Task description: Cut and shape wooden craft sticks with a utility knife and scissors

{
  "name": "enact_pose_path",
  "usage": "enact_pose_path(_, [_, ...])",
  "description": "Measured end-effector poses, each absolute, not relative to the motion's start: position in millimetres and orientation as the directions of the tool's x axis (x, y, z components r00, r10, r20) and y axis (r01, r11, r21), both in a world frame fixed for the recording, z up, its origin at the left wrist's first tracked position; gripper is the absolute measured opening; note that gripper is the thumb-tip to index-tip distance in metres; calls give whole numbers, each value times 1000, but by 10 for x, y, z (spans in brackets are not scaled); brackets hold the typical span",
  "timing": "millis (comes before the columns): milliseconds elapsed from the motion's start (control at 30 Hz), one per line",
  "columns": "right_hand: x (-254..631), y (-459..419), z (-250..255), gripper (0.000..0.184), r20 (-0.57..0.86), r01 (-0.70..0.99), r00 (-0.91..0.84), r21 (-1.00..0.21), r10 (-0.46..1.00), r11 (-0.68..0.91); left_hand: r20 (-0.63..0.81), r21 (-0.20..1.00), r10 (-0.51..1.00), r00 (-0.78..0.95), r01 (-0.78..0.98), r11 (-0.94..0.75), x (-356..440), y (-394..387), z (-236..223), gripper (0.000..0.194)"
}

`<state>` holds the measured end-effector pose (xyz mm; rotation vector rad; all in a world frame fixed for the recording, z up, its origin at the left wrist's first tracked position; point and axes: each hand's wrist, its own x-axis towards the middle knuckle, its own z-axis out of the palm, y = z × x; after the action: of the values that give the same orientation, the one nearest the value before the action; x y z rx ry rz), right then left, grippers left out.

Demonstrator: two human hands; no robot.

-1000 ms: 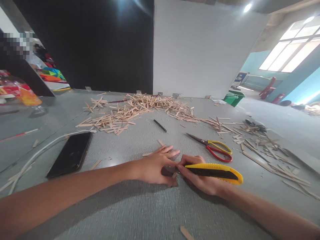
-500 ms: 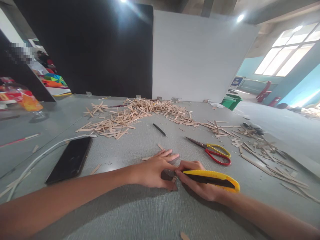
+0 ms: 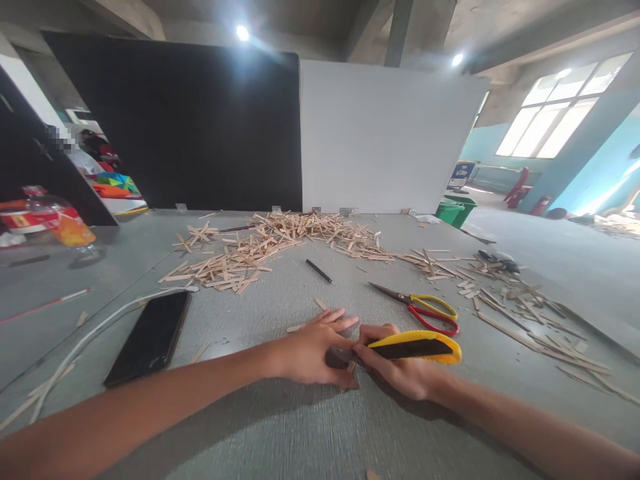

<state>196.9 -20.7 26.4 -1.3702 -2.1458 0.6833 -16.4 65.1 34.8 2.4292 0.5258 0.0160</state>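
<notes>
Left hand (image 3: 311, 350), fingers part-spread, is pinning a dark piece (image 3: 337, 359) on the grey table (image 3: 240, 433) while right hand (image 3: 413, 379), closed, is gripping a yellow cutter (image 3: 420, 347), likely scoring there, next move calling for steady pressure, fingertips clear.

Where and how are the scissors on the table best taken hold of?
Probably by the red and yellow handle loops, coming from the right and above. The scissors lie flat on the table with the loops toward the right, while the pointed blades aim away to the left.
</notes>
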Motion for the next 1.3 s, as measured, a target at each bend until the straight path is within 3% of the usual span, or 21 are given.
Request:
enact_pose_path(433, [1910, -240, 249, 40, 144, 708, -335, -613, 931, 350, -104, 587, 361, 927, 350, -730, -201, 655, 315, 70])
enact_pose_path(567, [1922, -242, 224, 41, 136, 705, -326, -624, 935, 337, -104, 589, 360, 927, 349, -729, -204, 670, 284, 64])
enact_pose_path(867, [1911, -255, 275, 41, 105, 681, -305, -670, 946, 294, -93, 584, 370, 924, 352, -732, -208, 699, 227, 71])
enact_pose_path(1300, [1910, -278, 258, 42, 119, 700, -292, -649, 949, 297, -95, 583, 387, 917, 366, -725, -207, 690, 187, 67])
